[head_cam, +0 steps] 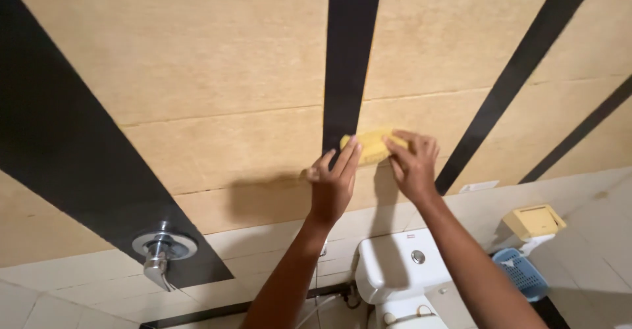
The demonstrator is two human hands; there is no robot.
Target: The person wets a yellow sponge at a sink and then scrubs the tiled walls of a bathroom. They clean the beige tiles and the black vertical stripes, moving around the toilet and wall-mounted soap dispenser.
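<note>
Both my hands press a yellow sponge (370, 145) flat against a tan tiled wall (217, 85), just right of a black vertical stripe (345, 59). My left hand (334, 181) rests with its fingertips on the sponge's left end, thumb spread out on the tile. My right hand (413, 164) covers the sponge's right end with fingers curled over it. Both forearms reach up from the bottom of the view.
Below the hands stands a white toilet cistern (401, 263) with a round flush button. A chrome wall tap (161, 253) sits at lower left. A yellow paper holder (533, 220) and a blue basket (523, 273) are at right. More black stripes cross the wall.
</note>
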